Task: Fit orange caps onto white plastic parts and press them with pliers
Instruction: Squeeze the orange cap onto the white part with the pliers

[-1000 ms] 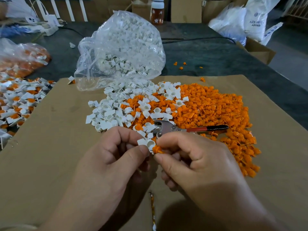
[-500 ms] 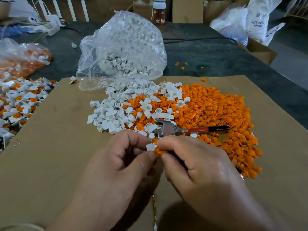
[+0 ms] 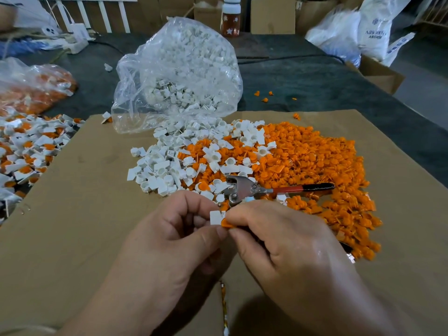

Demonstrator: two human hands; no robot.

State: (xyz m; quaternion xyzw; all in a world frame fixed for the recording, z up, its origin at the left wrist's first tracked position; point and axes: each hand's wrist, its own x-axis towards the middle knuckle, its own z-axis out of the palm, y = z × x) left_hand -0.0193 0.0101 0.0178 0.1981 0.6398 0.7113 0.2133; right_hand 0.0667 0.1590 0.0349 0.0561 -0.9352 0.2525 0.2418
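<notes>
My left hand (image 3: 167, 243) pinches a small white plastic part (image 3: 216, 217) between thumb and fingers. My right hand (image 3: 286, 248) pinches an orange cap (image 3: 226, 223) and holds it against the white part's right side. Just beyond my fingers lie the pliers (image 3: 244, 189), metal head to the left, red and black handle pointing right, on top of the pile. Loose white parts (image 3: 169, 166) are heaped at the centre, and a large spread of orange caps (image 3: 315, 163) lies to the right, all on a brown cardboard sheet (image 3: 72, 226).
A clear plastic bag of white parts (image 3: 179, 73) stands behind the piles. At the far left lies a heap of white parts with orange caps fitted (image 3: 26, 151), and a bag of orange pieces (image 3: 31, 90) behind it. Boxes and white sacks (image 3: 373, 30) stand at the back right.
The two hands have stayed together in front of the pliers. The white part has turned in my left fingers, and the orange cap sits closer against it.
</notes>
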